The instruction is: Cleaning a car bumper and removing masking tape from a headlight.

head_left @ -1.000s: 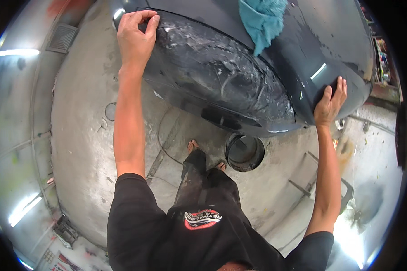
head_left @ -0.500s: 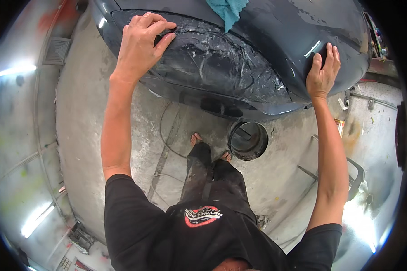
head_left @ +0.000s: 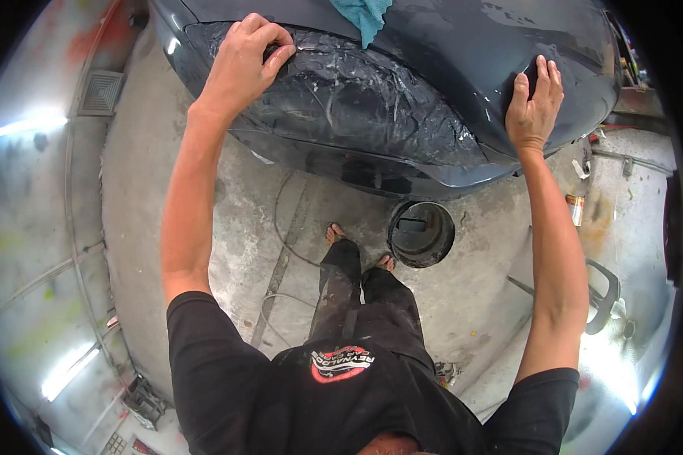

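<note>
A dark grey car (head_left: pixel 463 57) with a glossy, wet-looking body stands in front of me. Crinkled dark plastic film (head_left: pixel 364 106) covers a long section across its end. My left hand (head_left: pixel 247 64) is at the film's upper left edge, thumb and fingertips pinched together on it. Flat against the painted panel to the right of the film rests my right hand (head_left: pixel 535 110), fingers stretched and holding nothing. A teal cloth (head_left: pixel 364 19) lies on the panel above the film, between my hands.
A black bucket (head_left: pixel 448 239) stands on the concrete floor by my feet, a dark block-shaped thing inside it. A thin hose (head_left: pixel 284 239) curves over the floor to the left. At the right are a small can (head_left: pixel 576 210) and a dark curved frame (head_left: pixel 605 296).
My view has shifted slightly. Both hands stay on the car; the left still pinches at the film's edge, and the right still lies spread on the panel, a little higher in view.
</note>
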The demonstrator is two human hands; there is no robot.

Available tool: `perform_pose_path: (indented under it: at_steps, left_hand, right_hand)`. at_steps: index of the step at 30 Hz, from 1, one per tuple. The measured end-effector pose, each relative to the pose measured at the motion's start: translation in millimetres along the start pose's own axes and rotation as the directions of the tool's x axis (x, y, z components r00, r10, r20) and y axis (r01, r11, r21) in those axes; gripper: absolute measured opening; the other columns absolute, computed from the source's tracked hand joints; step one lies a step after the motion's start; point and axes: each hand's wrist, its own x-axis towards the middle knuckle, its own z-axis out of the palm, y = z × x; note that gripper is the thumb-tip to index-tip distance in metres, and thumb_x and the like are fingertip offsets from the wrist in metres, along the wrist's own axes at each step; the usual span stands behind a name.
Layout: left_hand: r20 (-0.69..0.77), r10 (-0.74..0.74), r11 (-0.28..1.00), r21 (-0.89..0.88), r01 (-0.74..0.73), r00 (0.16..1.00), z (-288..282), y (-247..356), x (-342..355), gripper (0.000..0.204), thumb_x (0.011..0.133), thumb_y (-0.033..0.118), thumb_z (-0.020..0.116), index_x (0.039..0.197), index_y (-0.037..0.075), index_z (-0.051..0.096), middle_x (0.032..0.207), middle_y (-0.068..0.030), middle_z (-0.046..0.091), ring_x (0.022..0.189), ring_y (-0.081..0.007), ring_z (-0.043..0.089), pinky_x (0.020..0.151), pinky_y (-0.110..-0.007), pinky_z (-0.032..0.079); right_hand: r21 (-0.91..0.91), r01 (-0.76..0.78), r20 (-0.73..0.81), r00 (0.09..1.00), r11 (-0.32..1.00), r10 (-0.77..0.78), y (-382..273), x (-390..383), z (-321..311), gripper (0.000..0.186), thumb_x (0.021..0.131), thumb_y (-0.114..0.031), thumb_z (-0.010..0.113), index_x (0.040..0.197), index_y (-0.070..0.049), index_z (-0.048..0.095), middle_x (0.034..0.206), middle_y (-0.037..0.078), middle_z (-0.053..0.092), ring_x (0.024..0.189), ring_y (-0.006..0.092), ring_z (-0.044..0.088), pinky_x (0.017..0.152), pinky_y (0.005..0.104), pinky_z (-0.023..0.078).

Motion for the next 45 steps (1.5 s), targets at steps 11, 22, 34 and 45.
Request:
perform_pose_path:
  at_steps: [11, 22, 34, 45]
  left_hand:
    - [-0.086, -0.015, 0.979, -0.204, -0.003, 0.996, -22, -14, -42, 0.01, 0.097, 0.015, 0.059, 0.098, 0.006, 0.061, 0.095, -0.0057, 0.064, 0.095, -0.0217, 0.057, 0.085, -0.033, 0.045]
    - [-0.048, -0.788, 0.568, -0.444, 0.693, 0.614, -17, -36, -173, 0.023, 0.095, 0.026, 0.064, 0.09, 0.003, 0.059, 0.074, -0.0031, 0.055, 0.073, -0.0087, 0.051, 0.065, -0.027, 0.044]
    - [-0.333, -0.24, 0.901, 0.273, 0.337, 0.912, -9, -3, -20, 0.049, 0.072, 0.049, 0.081, 0.101, 0.01, 0.07, 0.097, -0.0059, 0.065, 0.095, -0.0267, 0.06, 0.083, -0.041, 0.046]
    - [-0.318, -0.634, 0.741, 0.01, 0.672, 0.705, 25, 29, 7, 0.028, 0.083, 0.032, 0.072, 0.099, 0.009, 0.072, 0.088, -0.0018, 0.075, 0.084, -0.025, 0.07, 0.084, -0.045, 0.047]
  right_hand:
    - [-0.009, 0.014, -0.016, 1.0, 1.0, -0.014, 1, 0, -1, 0.055, 0.097, -0.043, 0.046, 0.14, -0.009, 0.049, 0.147, 0.016, 0.043, 0.14, 0.0348, 0.035, 0.114, 0.0551, 0.024]
    - [0.012, 0.054, -0.014, 0.998, 0.998, -0.053, -5, 2, -6, 0.054, 0.096, -0.039, 0.047, 0.141, -0.008, 0.048, 0.146, 0.02, 0.043, 0.14, 0.0346, 0.035, 0.113, 0.0525, 0.024]
    - [-0.016, 0.032, 0.005, 0.999, 0.999, -0.032, -5, 3, -8, 0.054, 0.096, -0.036, 0.046, 0.142, -0.007, 0.047, 0.147, 0.021, 0.043, 0.14, 0.0356, 0.034, 0.113, 0.0519, 0.025]
    - [-0.01, -0.02, 0.002, 1.0, 1.0, 0.02, 1, 3, -7, 0.055, 0.096, -0.04, 0.047, 0.142, -0.01, 0.047, 0.149, 0.018, 0.041, 0.141, 0.036, 0.033, 0.114, 0.0551, 0.022]
